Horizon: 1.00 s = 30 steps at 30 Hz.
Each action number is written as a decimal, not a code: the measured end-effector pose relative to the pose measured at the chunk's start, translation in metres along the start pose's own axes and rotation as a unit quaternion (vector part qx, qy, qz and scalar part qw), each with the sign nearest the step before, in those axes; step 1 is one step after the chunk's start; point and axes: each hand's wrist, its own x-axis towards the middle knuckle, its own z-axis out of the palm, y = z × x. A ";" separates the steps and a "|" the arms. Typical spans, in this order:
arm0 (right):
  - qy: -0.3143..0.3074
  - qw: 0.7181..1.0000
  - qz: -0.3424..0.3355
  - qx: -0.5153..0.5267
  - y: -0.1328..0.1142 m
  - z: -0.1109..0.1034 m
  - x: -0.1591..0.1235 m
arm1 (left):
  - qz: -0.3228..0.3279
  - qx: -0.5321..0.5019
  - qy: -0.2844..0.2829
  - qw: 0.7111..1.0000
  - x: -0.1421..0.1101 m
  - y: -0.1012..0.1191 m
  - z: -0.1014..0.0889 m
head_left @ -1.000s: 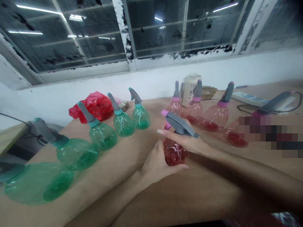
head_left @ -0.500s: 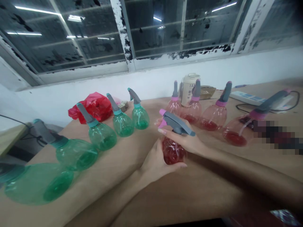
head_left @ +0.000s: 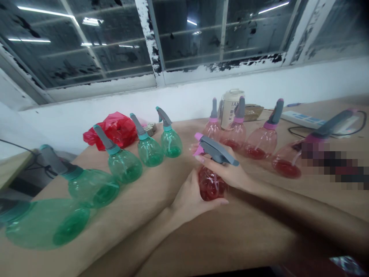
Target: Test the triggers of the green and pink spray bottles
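Observation:
I hold a red spray bottle (head_left: pixel 210 184) upright on the brown table (head_left: pixel 236 234), in the middle of the view. My left hand (head_left: pixel 191 198) wraps round its round red body from the left. My right hand (head_left: pixel 227 171) is closed over the neck, just under the grey trigger head (head_left: pixel 216 151) with its pink nozzle. A row of several green spray bottles (head_left: pixel 123 163) runs off to the left. A row of several more red spray bottles (head_left: pixel 261 140) stands to the right and behind.
A red plastic bag (head_left: pixel 113 129) lies at the table's back left. A pale jar (head_left: pixel 230 105), a white power strip (head_left: pixel 302 120) and a black cable sit at the back right. A white wall and grimy windows close off the far side.
The trigger head of the held bottle has shifted slightly under my right hand. Both hands stay on the bottle in the same place.

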 end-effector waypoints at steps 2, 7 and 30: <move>-0.006 1.000 -0.003 0.009 0.001 0.000 0.000 | 0.003 -0.001 0.000 1.000 0.000 0.000 0.000; -0.008 1.000 -0.006 0.004 0.000 -0.001 0.000 | -0.011 -0.001 -0.009 1.000 -0.001 0.000 0.000; -0.025 0.998 0.028 -0.048 -0.006 -0.001 0.001 | 0.011 -0.003 0.005 1.000 -0.003 0.002 0.002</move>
